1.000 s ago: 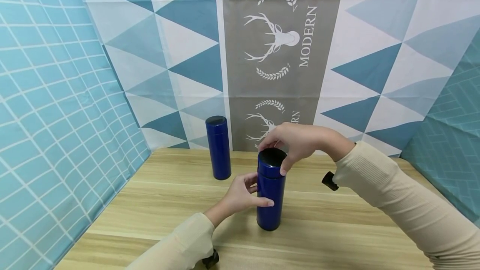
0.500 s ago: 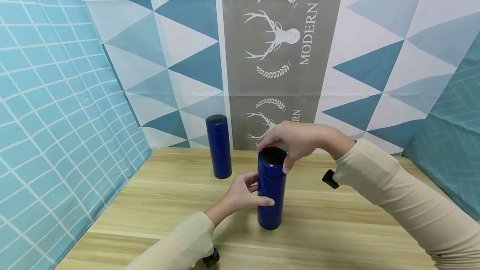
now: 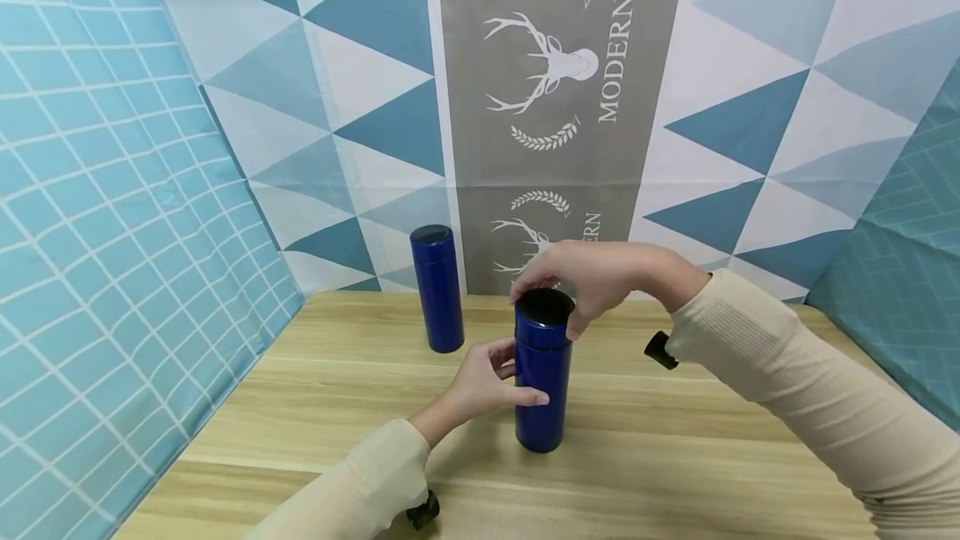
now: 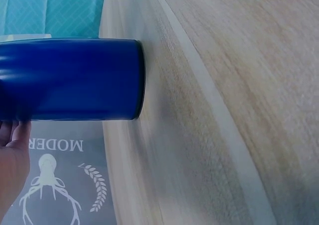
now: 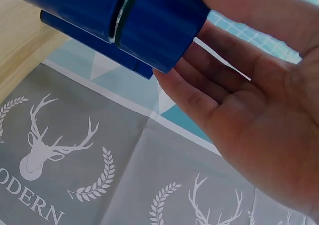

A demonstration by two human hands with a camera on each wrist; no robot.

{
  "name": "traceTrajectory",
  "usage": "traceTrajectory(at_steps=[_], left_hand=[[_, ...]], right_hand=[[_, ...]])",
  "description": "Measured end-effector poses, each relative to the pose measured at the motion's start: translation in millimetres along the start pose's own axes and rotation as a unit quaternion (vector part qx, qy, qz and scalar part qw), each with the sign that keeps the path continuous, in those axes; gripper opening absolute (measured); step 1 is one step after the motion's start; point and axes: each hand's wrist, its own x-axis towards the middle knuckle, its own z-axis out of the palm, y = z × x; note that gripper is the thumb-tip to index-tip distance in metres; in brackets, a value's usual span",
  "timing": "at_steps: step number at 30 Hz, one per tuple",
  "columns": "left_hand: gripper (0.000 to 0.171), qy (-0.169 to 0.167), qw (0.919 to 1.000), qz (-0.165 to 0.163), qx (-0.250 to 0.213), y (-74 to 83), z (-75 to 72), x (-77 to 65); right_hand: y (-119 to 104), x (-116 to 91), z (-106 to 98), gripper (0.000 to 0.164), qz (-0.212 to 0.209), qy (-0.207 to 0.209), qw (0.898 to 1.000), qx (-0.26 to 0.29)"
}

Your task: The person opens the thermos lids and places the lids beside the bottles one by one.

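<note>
A dark blue thermos flask with a glossy black top stands upright on the wooden table. My left hand grips its body from the left, thumb across the front. From above and the right, my right hand holds the lid between thumb and fingers. In the right wrist view, a narrow gap with a silvery line runs between lid and body. The left wrist view shows the flask's base at the tabletop and part of my left hand.
A second blue flask stands upright behind and to the left, near the back edge. Behind the wooden table hangs a patterned cloth with deer heads and triangles. Blue checked cloth covers the left side.
My right thumb has shifted slightly to the right round the lid. My left hand keeps its hold on the body, and the flask stays in place. The head view has tilted a little.
</note>
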Motion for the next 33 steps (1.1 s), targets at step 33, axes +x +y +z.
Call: traceTrajectory(at_steps=[33], left_hand=[[0.07, -0.001, 1.0, -0.009, -0.003, 2.8, -0.1, 1.3]], right_hand=[[-14.3, 0.5, 7.2, 0.05, 0.134, 0.069, 0.989, 0.003]])
